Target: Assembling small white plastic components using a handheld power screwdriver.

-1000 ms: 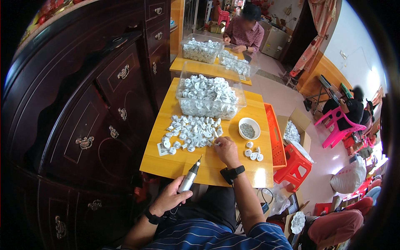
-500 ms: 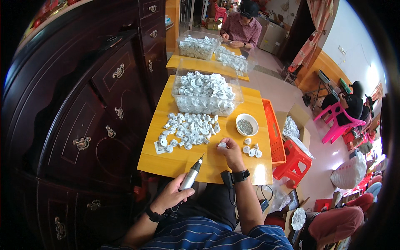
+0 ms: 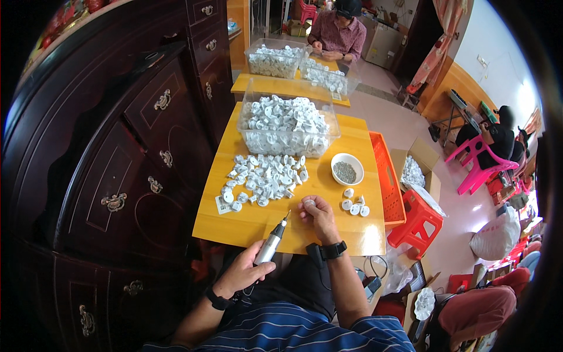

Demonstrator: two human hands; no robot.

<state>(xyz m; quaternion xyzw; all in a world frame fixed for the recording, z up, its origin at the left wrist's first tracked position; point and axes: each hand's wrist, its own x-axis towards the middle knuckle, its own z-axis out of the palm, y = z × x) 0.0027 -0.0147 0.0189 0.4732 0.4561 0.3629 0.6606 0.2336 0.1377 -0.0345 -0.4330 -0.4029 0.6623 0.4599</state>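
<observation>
My left hand (image 3: 243, 271) is closed round the silver body of an electric screwdriver (image 3: 269, 246), whose thin bit points up and away over the table's near edge. Close to the bit tip, my right hand (image 3: 318, 216) pinches a small round white plastic part (image 3: 308, 203), partly hidden by the fingers. A loose pile of similar white plastic parts (image 3: 267, 179) lies on the yellow table left of my right hand. To the right, a white bowl (image 3: 348, 159) holds small grey metal pieces, probably screws. Below it sit several white parts (image 3: 355, 205) in a small group.
A clear plastic bin (image 3: 287, 141) full of white parts stands behind the pile. Dark wooden cabinets (image 3: 117, 170) flank the table's left. An orange crate (image 3: 387, 176) and a red stool (image 3: 415, 226) stand on the right. Another person (image 3: 340, 35) sits at a far table.
My right hand has shifted slightly left with the white part, nearer the screwdriver's bit. The screwdriver stays in my left hand, and the whole view has tilted a little.
</observation>
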